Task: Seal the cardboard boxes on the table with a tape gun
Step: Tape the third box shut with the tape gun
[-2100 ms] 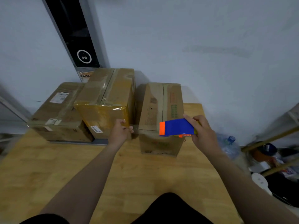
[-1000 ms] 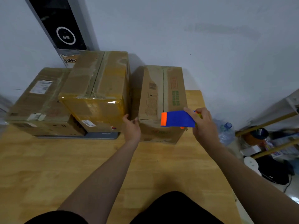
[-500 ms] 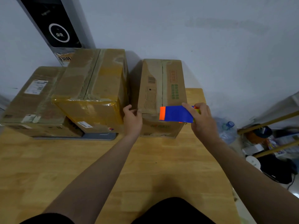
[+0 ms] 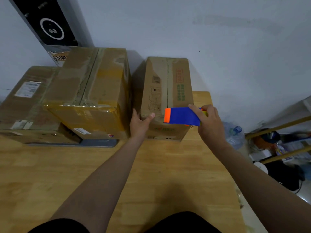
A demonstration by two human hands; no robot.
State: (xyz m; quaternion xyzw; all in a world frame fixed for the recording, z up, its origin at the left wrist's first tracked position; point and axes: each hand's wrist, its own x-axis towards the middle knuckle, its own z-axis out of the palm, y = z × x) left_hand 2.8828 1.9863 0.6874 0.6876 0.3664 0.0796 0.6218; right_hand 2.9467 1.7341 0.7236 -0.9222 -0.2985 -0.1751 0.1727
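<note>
Wooden table (image 4: pixel 159 165) | left hand (image 4: pixel 139 126) fingers grasping box (image 4: pixel 166 84) corner | right hand (image 4: pixel 210 126) fingers grasping tape gun (image 4: pixel 181 117)

Cardboard boxes (image 4: pixel 166 84) matt; tape gun (image 4: pixel 180 116) plastic; table (image 4: pixel 151 174) wood.

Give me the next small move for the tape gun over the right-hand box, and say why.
Probably lower the tape gun until its orange end meets the near end of the top seam of the right box. The right hand holds it just over that seam, which looks untaped, and the left hand holds the box's near corner.
</note>
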